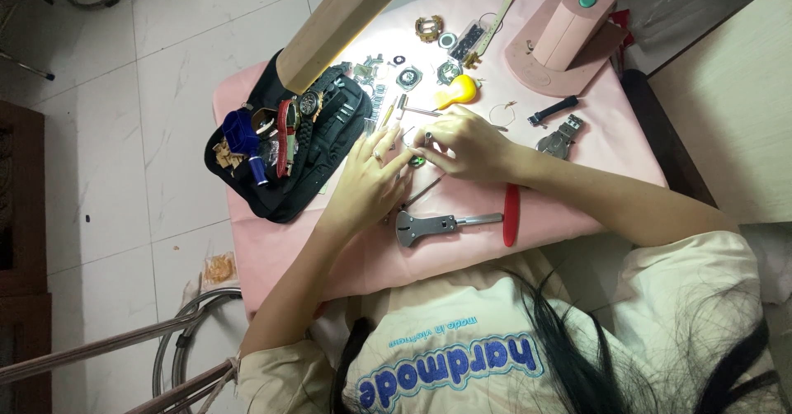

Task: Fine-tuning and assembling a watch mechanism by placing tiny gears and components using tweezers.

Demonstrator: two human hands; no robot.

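Left hand [367, 179] lies mostly flat, fingers stretched out with the tips steadying a small green round piece [417, 162] at table centre, while the right hand [470, 143] is curled and pinching that piece from its 3 o'clock side. Going left to right: black pouch [285, 187] of watches at 9 o'clock of the hands, a metal case wrench [429, 226] at 6, a yellow blower [458, 92] at 12, and a pink lamp base [561, 51] at 2. I'd say keep the piece low over the pink table [577, 208], with a light pinch and both wrists planted.
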